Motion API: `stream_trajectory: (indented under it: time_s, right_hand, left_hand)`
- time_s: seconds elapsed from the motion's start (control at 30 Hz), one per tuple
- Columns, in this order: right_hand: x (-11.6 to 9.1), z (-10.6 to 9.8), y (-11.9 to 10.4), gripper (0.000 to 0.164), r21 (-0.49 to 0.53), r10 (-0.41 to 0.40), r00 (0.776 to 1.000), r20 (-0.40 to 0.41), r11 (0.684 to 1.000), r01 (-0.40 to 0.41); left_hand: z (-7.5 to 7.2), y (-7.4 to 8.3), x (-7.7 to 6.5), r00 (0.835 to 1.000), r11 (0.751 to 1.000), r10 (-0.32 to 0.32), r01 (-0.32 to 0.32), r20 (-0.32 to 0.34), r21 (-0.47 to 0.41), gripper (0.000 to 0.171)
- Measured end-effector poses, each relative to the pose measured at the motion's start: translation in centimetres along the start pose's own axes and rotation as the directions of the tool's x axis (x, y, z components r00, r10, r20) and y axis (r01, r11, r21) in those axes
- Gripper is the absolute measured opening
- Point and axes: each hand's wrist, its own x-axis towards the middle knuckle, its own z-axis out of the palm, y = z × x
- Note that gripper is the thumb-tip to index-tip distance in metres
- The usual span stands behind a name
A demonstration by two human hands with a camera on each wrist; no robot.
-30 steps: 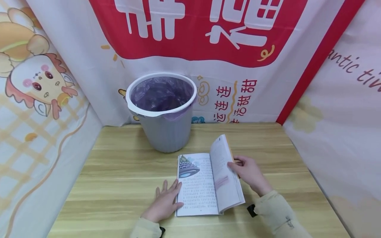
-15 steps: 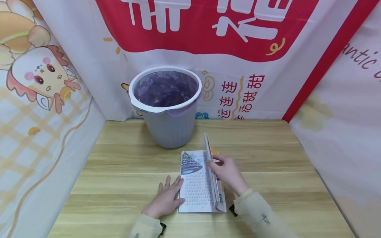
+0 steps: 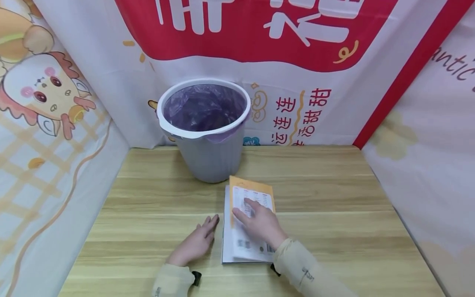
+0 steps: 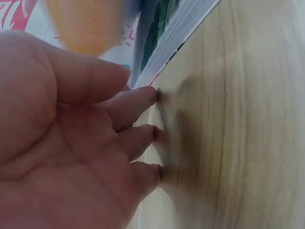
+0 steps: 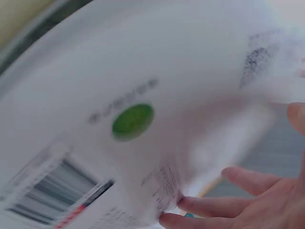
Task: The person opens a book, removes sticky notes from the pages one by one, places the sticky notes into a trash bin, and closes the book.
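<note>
A paperback book [image 3: 245,249] lies on the table with its white-and-orange back cover facing up, the cover side tilted a little off the pages below. My right hand [image 3: 259,222] rests over this cover, fingers extended across its printed panel. In the right wrist view the cover [image 5: 133,121] shows a barcode and a green oval, and the fingertips touch it. Just left of the book, my left hand [image 3: 194,243] has its fingers stretched out with nothing in them. The left wrist view shows its fingertips [image 4: 150,133] on the tabletop, close to the page edges [image 4: 176,45].
A grey bin [image 3: 211,159] with a white rim and a purple liner stands behind the book at the back of the wooden table [image 3: 326,222]. Printed cloth hangings [image 3: 297,74] enclose the table at the back and both sides.
My right hand has swung the book's raised half over to the left, so its back cover now faces up. My left hand has slid off the page to the table beside it.
</note>
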Motion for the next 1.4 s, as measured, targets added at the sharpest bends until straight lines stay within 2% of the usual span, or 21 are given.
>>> stream_trajectory:
  time_s: [0.1,0.23,0.33,0.47,0.63,0.9,1.13,1.27,1.4]
  right_hand:
    - [0.0,0.7,1.1,0.063,-0.115,-0.033,0.999,0.039,0.993,0.037]
    - [0.0,1.5,2.8,0.045,-0.3,-0.068,0.993,0.101,0.949,0.095]
    - [-0.3,2.0,3.9,0.049,-0.374,-0.111,0.985,0.131,0.915,0.153]
    - [-0.6,2.6,5.2,0.054,-0.432,-0.18,0.976,0.122,0.876,0.215]
    - [-1.0,3.0,5.9,0.056,-0.467,-0.238,0.967,0.093,0.847,0.253]
    - [-1.0,3.0,6.1,0.056,-0.459,-0.233,0.968,0.091,0.853,0.248]
    - [-1.3,2.9,6.1,0.056,-0.449,-0.246,0.967,0.063,0.858,0.248]
    - [-1.2,3.0,6.7,0.056,-0.387,-0.278,0.96,0.034,0.882,0.269]
    - [-1.1,2.8,7.3,0.061,-0.266,-0.271,0.963,-0.011,0.929,0.258]
  left_hand:
    - [-0.1,0.2,0.0,1.0,0.999,-0.027,0.027,0.015,-0.019,0.052]
    - [0.3,0.7,0.2,0.999,0.999,-0.045,0.045,0.026,-0.015,0.056]
    - [1.0,0.9,0.4,1.0,1.0,-0.004,0.004,0.027,0.02,0.062]
    - [1.8,0.9,0.5,0.997,0.994,0.069,-0.071,0.03,0.079,0.073]
    - [2.0,1.1,0.6,0.996,0.987,0.09,-0.092,0.015,0.128,0.083]
    - [2.2,2.0,0.6,0.998,0.983,0.057,-0.058,0.009,0.173,0.083]
    - [2.6,3.0,0.9,1.0,0.961,-0.005,0.009,-0.014,0.278,0.084]
    - [2.7,3.3,1.0,0.999,0.958,-0.036,0.043,-0.029,0.283,0.085]
    - [2.7,3.4,1.1,0.998,0.957,-0.05,0.06,-0.042,0.283,0.089]
